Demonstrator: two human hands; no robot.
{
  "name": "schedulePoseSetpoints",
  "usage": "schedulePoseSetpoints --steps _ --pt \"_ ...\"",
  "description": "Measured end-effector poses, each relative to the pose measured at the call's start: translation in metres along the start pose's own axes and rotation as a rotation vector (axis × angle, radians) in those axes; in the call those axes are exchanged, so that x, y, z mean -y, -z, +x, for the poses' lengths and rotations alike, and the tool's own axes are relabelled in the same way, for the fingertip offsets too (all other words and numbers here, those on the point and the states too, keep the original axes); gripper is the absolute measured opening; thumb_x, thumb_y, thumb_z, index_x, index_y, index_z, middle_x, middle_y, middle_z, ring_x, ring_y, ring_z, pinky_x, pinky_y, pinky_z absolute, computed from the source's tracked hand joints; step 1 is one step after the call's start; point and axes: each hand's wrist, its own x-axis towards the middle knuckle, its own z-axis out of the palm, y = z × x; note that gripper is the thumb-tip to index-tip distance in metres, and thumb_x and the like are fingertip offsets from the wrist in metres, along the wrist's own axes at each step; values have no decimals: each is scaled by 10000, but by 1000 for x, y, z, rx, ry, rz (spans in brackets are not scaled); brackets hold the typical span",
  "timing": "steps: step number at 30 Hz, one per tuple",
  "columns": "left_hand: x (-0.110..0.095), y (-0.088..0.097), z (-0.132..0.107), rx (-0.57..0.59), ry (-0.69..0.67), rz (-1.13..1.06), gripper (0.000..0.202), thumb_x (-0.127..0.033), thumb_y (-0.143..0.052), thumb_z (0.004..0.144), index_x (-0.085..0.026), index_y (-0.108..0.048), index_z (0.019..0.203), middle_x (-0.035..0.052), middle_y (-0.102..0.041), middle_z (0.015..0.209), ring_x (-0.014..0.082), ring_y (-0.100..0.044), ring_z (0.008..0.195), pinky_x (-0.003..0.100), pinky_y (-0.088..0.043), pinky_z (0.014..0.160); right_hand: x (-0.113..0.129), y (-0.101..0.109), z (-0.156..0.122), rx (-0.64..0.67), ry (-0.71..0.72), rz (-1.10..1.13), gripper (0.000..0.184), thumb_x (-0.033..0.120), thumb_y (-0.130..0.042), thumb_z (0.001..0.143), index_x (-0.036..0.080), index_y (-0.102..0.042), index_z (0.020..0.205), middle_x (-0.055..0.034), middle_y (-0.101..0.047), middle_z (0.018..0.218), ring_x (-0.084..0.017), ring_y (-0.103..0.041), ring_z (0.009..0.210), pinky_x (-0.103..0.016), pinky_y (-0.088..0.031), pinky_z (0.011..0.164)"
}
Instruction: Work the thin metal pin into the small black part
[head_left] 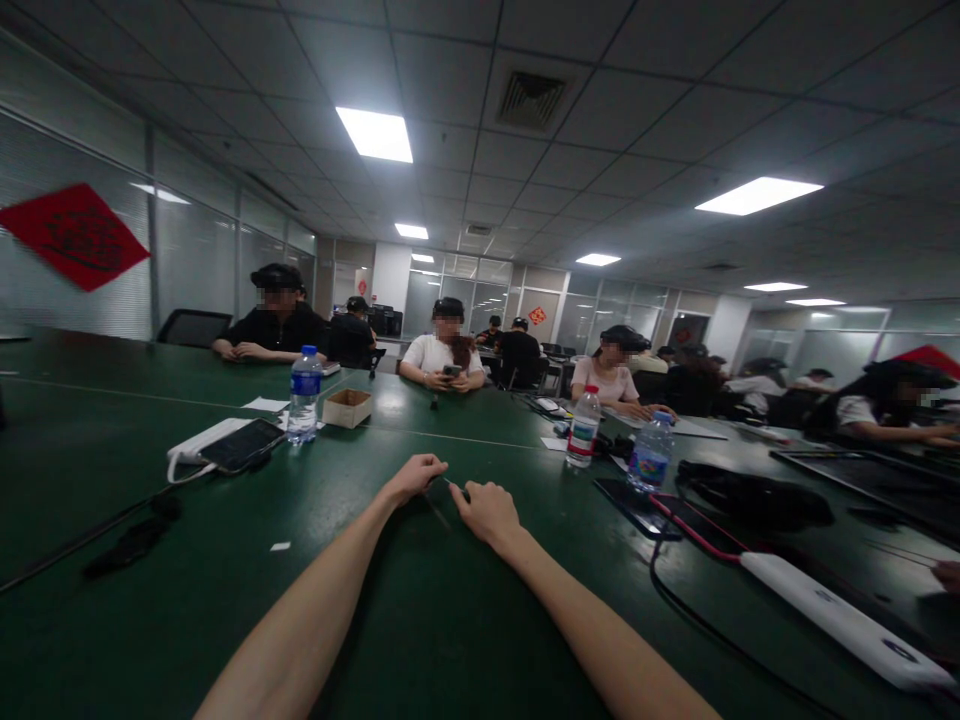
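My left hand (414, 480) and my right hand (489, 512) are close together above the green table (420, 620), in the middle of the head view. The left fingers are pinched, thumb and forefinger pressed together. My right hand is curled, its thumb tip pointing at the left fingertips across a small gap. Something thin and pale shows at the fingertips between the hands, too small to name. A small white scrap (280, 547) lies on the table left of my left forearm.
On the left are a phone (244, 446), a white power bank (199, 445), a water bottle (304, 398) and a small open box (347, 409). To the right stand two bottles (583, 430), with a power strip (840, 615) and cables. Several people sit around.
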Motion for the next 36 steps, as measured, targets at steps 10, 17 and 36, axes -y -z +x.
schedulePoseSetpoints --steps 10,17,36 --pt "0 1 -1 6 7 -14 515 -651 -675 655 -183 -468 702 -83 -374 515 63 -343 428 198 -183 427 -1 0 0 1 22 11 655 609 -209 987 174 -698 993 -152 -712 991 -265 -687 900 -337 -486 750" --pt "1 1 0 8 1 -20 510 -640 -684 652 -179 -473 710 -84 -378 511 62 -343 427 197 -190 431 -1 0 1 14 25 19 661 608 -195 990 181 -700 990 -141 -719 977 -246 -687 894 -326 -481 764" --pt "1 2 0 8 -4 -25 504 -639 -678 656 -184 -467 698 -83 -377 488 64 -330 421 199 -183 421 -1 -4 2 0 2 -4 684 630 -196 978 173 -701 1044 -169 -705 1031 -277 -671 964 -354 -470 809"
